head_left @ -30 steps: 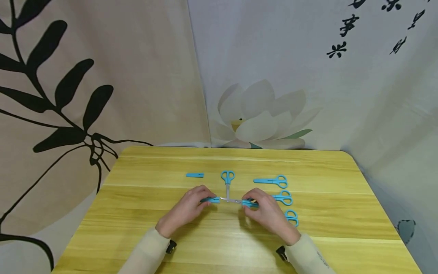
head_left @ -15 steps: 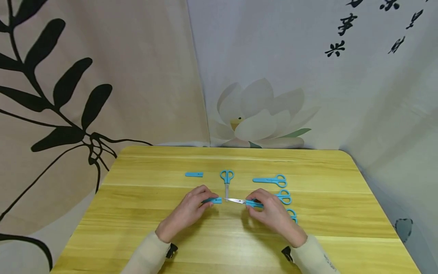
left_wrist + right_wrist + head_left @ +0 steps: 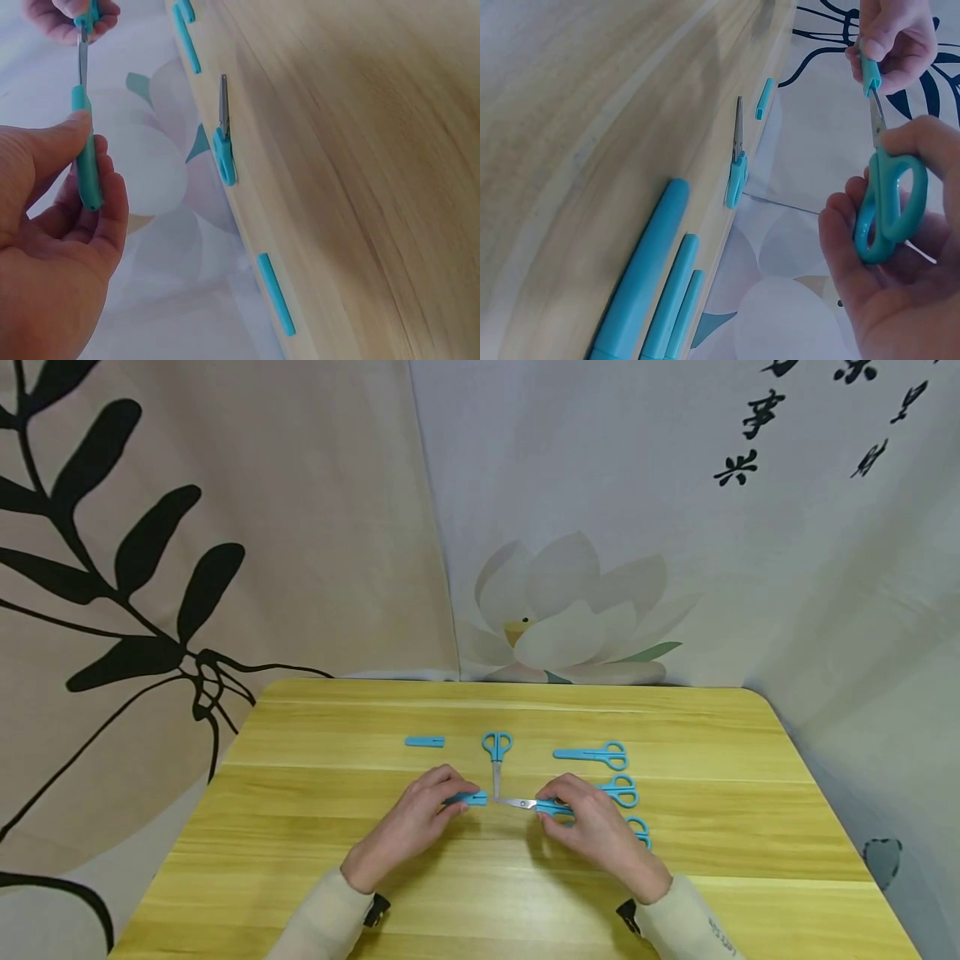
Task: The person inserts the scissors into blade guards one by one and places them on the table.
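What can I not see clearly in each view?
Head: loops of the held blue-handled metal scissors, mostly behind the right hand.
Head: marking on the right beige sleeve, too small to read.
Left wrist: topmost blue plastic cover, cut by the top edge.
Right wrist: handles of three blue covered scissors, cut by the bottom edge.

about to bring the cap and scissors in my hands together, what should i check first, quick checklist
1. Left hand has the cap: ok, pinched between thumb and fingers.
2. Right hand has the held scissors by the handles: ok.
3. Cap's open end faces the blades: ok.
4. Blades fully closed: cannot tell, too small and blurred.
5. Blade tip inside the cap: cannot tell, it's right by the open end.
6. Bare scissors clear of the held pair: ok, wrist views show them apart, lying on the table.
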`<state>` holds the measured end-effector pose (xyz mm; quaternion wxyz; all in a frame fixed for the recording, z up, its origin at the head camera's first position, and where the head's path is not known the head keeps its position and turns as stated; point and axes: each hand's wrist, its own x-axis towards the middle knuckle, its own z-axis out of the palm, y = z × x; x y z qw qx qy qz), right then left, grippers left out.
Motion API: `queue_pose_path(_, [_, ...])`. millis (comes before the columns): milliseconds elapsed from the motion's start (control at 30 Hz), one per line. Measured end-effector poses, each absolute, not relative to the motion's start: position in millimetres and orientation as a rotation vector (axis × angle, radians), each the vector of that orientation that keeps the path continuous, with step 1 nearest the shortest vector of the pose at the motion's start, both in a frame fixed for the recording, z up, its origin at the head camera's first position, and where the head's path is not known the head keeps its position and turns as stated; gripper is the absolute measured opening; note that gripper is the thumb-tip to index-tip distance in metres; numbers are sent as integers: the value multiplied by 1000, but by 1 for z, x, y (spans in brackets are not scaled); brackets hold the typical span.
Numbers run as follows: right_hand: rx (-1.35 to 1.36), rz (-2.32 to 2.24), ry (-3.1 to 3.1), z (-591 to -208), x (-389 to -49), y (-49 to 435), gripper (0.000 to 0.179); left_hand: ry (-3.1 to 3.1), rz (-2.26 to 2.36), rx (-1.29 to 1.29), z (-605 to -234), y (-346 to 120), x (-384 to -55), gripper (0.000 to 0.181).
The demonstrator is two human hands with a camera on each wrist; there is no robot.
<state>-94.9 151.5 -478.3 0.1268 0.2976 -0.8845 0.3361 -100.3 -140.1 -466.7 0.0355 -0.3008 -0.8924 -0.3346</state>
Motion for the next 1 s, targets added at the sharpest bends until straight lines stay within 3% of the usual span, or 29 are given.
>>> queue_pose_path(1000, [867, 890, -2565, -472, -94, 146, 24, -2668, -1108, -936, -467, -131, -99, 23])
